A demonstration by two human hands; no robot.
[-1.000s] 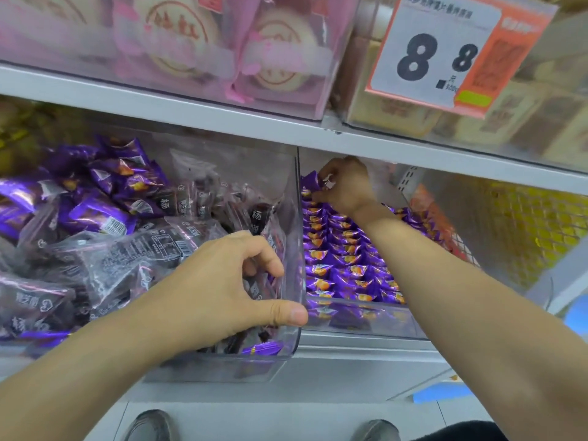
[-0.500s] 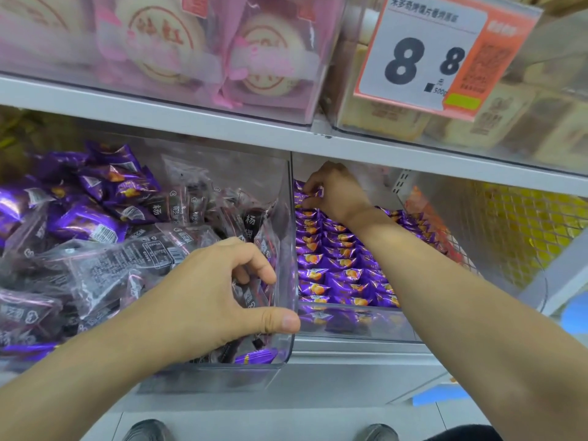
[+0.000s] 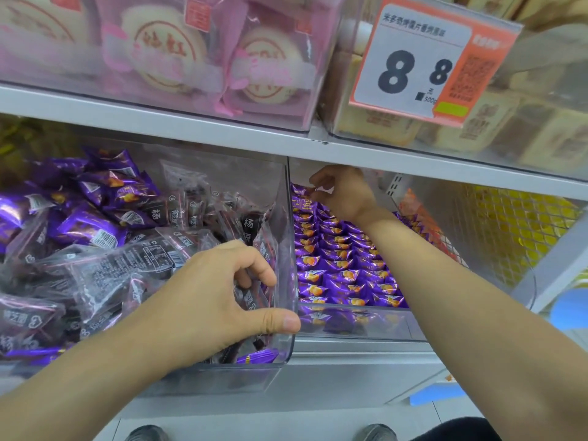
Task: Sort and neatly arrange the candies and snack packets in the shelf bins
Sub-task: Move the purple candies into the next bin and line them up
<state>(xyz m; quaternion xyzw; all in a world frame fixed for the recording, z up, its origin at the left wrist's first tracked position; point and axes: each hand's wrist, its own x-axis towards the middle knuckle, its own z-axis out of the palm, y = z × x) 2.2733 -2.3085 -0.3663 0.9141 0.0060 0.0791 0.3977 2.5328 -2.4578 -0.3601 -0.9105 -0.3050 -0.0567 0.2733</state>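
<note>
A grey metal shelf (image 3: 350, 351) is carrying two clear plastic bins side by side: the left clear bin (image 3: 280, 354) is sitting forward over the shelf's front edge, the right clear bin (image 3: 359, 326) just beside it, further back. The grey upper shelf board (image 3: 178, 128) is bearing a clear box of pink-wrapped cakes (image 3: 197, 68) and a clear box of tan pastry packets (image 3: 496, 128).

1. The upper shelf (image 3: 222, 138) hangs low over the far half of both bins, leaving only a narrow slot under its edge; the right hand (image 3: 345, 192) fills that slot above the far rows.
2. The clear wall (image 3: 288, 237) between the left bin and the right bin (image 3: 356, 326) blocks sideways passage; the left hand (image 3: 206, 300) sits at its near corner, thumb over the rim.
3. Loose dark packets (image 3: 105, 272) heap high in the left bin, so little room remains above them.
4. Purple candies (image 3: 343, 265) lie flat in rows, leaving open room above the near part of the right bin, crossed by the right forearm.
5. The price sign (image 3: 423, 62) juts out at the upper right.
</note>
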